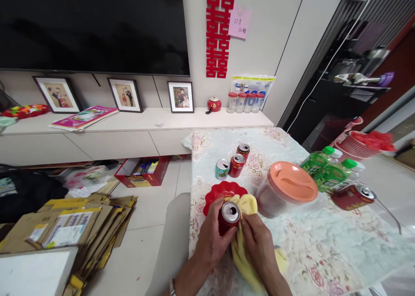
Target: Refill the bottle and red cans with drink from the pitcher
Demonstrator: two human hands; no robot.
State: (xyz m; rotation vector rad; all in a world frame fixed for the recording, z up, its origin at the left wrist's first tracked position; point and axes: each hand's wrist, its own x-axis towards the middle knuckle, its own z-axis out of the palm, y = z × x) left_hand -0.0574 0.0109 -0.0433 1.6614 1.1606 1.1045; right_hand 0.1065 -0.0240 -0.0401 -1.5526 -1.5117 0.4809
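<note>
My left hand (pixel 210 233) is wrapped round a red drink can (pixel 229 216), held upright with its opened top facing me. In my right hand (pixel 259 244) is a bunched yellow cloth (pixel 241 255), pressed against the can's right side. Part of the cloth lies over a red scalloped dish (pixel 214 193) just behind the can. Beyond the dish stand a small green can (pixel 222 169), a red can (pixel 236 165) and a darker red can (pixel 244 151), all opened.
To the right is a clear tub with an orange lid (pixel 293 181). Green-capped bottles (pixel 333 175), a tilted dark red can (pixel 353 196) and a pink basket (pixel 359 144) stand farther right. Flattened cardboard (pixel 90 231) lies on the floor at left, left of the flowered tablecloth (pixel 311 252).
</note>
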